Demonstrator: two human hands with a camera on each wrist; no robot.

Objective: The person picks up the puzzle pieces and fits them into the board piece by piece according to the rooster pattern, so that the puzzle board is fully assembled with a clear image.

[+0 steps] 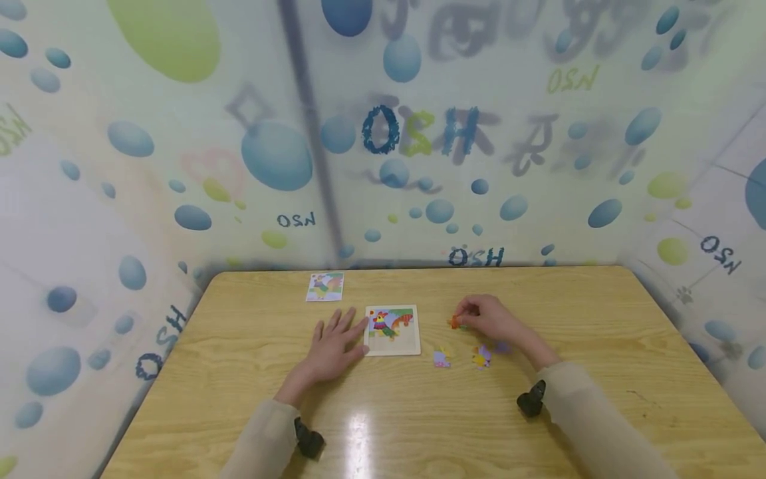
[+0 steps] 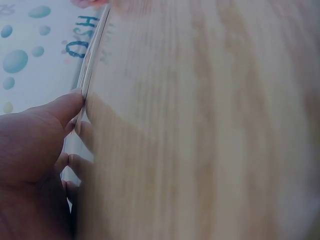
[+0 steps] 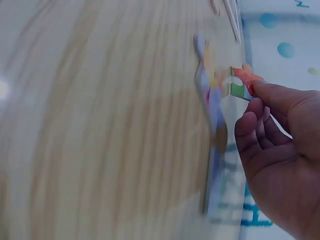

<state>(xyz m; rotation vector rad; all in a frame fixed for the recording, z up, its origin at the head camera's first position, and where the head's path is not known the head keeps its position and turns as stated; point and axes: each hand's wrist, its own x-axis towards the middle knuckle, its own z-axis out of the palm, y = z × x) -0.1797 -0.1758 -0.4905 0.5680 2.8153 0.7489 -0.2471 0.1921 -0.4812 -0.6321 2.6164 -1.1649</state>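
Note:
A puzzle tray (image 1: pixel 395 344) with a pale border lies mid-table, its rooster picture partly filled and the bare board showing along the lower part. Fingers spread, my left hand (image 1: pixel 335 349) rests flat at the tray's left edge, with thumb and fingertips at its border. To the right of the tray, my right hand (image 1: pixel 492 319) pinches an orange, red and green puzzle piece (image 3: pixel 241 82) between thumb and forefinger, just above the table. Nearer to me lie a lilac piece (image 1: pixel 441 359) and several yellow and purple pieces (image 1: pixel 481 357), partly overlapping.
A square picture card (image 1: pixel 325 287) of a rooster lies behind my left hand, near the back edge of the wooden table (image 1: pixel 239 399). Printed walls (image 1: pixel 395 199) enclose the table at the back and both sides. Dark wrist cameras sit on both sleeves.

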